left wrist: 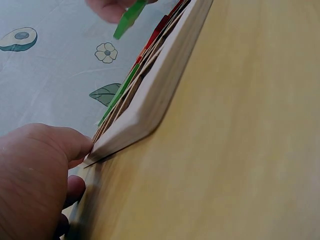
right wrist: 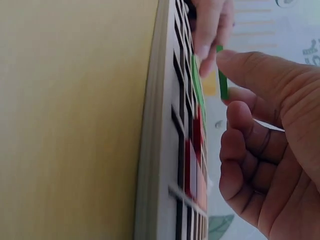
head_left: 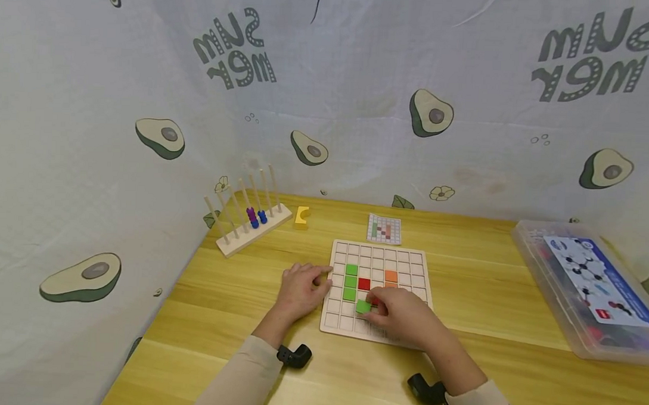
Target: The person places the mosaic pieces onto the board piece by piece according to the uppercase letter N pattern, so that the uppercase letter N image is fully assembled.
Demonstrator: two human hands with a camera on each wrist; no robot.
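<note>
A pale wooden grid board (head_left: 379,252) lies on the table in the head view. Between thumb and fingertips, my right hand (head_left: 406,315) pinches a green square tile (head_left: 363,306); the right wrist view shows this tile (right wrist: 222,75) raised off the grid. Several green tiles (head_left: 350,281) form a column on the board's left part. A red tile (head_left: 364,284) sits beside them, and orange tiles (head_left: 390,276) lie further right. Another red tile is partly hidden by my right hand. My left hand (head_left: 298,291) touches the board's left edge with its fingertips.
Behind the board lies a small pattern card (head_left: 384,229) with coloured squares. A wooden peg rack (head_left: 254,231) with a few purple and blue pieces stands back left, a yellow notched block (head_left: 301,218) beside it. A clear plastic case (head_left: 590,289) occupies the right side.
</note>
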